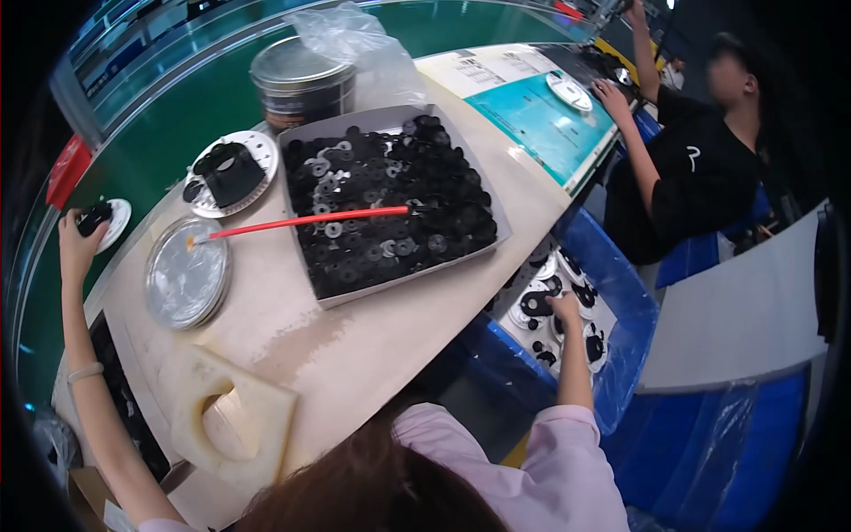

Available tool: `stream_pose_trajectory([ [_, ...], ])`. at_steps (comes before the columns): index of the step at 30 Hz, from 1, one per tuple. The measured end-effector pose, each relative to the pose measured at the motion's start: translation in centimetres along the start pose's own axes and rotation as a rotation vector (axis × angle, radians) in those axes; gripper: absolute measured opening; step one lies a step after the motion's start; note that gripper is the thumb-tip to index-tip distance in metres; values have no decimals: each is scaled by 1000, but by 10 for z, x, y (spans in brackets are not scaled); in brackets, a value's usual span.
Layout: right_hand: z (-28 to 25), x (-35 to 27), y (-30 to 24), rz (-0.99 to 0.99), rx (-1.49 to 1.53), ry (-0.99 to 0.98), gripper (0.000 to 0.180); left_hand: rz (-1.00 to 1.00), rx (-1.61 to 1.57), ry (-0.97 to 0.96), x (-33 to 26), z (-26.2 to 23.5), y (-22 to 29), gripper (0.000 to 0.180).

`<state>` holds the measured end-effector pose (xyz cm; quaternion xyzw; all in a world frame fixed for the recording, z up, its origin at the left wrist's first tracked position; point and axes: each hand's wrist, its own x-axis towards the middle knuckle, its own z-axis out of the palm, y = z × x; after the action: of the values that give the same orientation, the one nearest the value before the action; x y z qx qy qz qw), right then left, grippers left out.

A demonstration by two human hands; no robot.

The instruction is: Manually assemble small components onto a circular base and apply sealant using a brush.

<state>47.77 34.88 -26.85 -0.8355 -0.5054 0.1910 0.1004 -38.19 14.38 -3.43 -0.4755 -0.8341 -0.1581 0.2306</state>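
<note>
Out at nine o'clock, the left hand [78,238] is clamped on a small black part [92,217] lying on a white disc [113,223] at the edge of the green belt [204,97]. Down at four o'clock, the right hand [562,309] reaches into a blue bin [631,310] of white-and-black discs [536,306], fingers together on one; whether it grips is unclear. Between them on the beige table [372,337] sit a grey tray of black washers [390,199], a red-handled brush [306,219] across a round tin lid [186,275], and a co-worker's hand [612,93] at one o'clock.

L hand [81,232] grips black part [93,216]; R hand [562,307] prob. touching bin [631,306] discs.
</note>
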Motion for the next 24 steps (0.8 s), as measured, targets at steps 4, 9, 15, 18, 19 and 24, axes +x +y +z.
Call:
stream_pose_trajectory([
  [4,80,67,126,87,250,51,61,-209,686,152,-6,28,-8,67],
  [9,76,40,59,571,666,46,65,-146,754,235,-26,-29,-62,59],
  [15,56,38,68,295,594,157,42,-29,402,217,-49,-66,-54,51],
  [18,-8,1,6,-37,56,205,34,-44,322,191,-84,-105,-39,50],
  [19,-30,-1,2,-165,-84,349,38,-37,309,198,-93,-118,-23,49],
  [24,-179,-86,-97,-798,220,890,36,16,-50,139,-139,-179,127,45],
])
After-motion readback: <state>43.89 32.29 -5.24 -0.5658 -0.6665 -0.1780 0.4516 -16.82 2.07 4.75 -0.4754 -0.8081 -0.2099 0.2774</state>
